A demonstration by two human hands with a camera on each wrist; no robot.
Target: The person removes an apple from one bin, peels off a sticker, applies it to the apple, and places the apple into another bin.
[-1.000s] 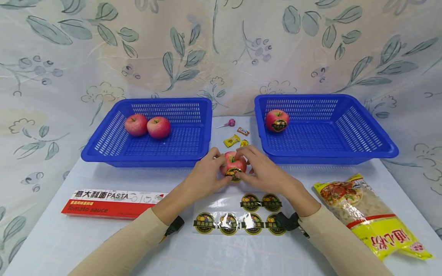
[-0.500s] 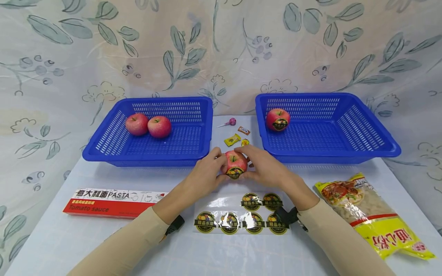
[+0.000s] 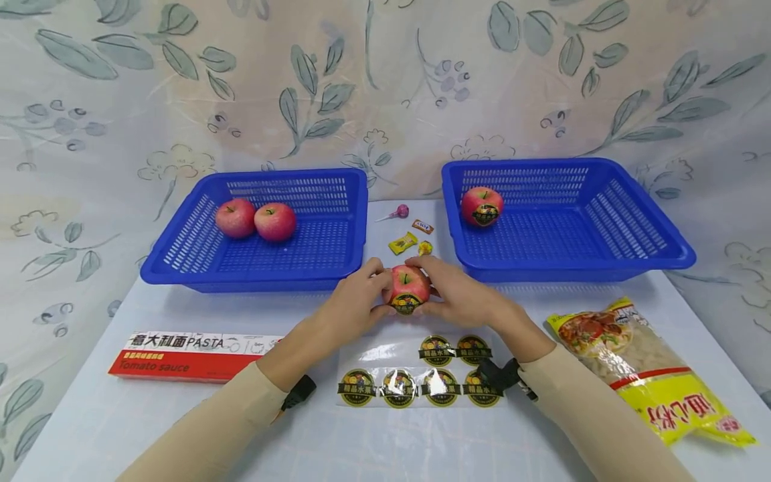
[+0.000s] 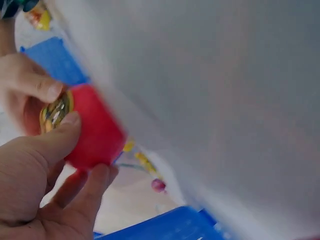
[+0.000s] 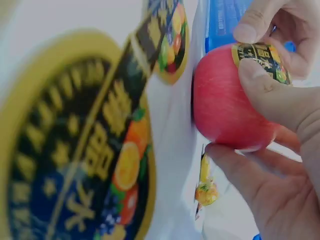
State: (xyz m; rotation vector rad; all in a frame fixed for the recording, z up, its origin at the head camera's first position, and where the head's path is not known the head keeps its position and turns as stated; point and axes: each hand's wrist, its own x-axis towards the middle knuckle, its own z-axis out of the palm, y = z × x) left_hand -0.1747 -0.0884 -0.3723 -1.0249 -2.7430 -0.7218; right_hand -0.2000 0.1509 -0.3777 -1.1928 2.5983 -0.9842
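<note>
On the desk (image 3: 120, 415), at the left, lies a pasta box (image 3: 193, 353); the far left basket (image 3: 253, 231) holds two unlabelled apples. At centre, the left hand (image 3: 355, 304) and right hand (image 3: 460, 294) both curl round the apple (image 3: 408, 288), thumbs pressing its sticker (image 3: 406, 304). The labelling looks almost finished; next seems a move to the right basket (image 3: 566, 217), beside the stickered apple (image 3: 482, 205).

Long, close-fitting beige sleeves reach down to both wrists. Under each cuff sits a small black wrist-mounted device: one by the left hand (image 3: 355, 304), another by the right hand (image 3: 464, 299). Hands are bare.
</note>
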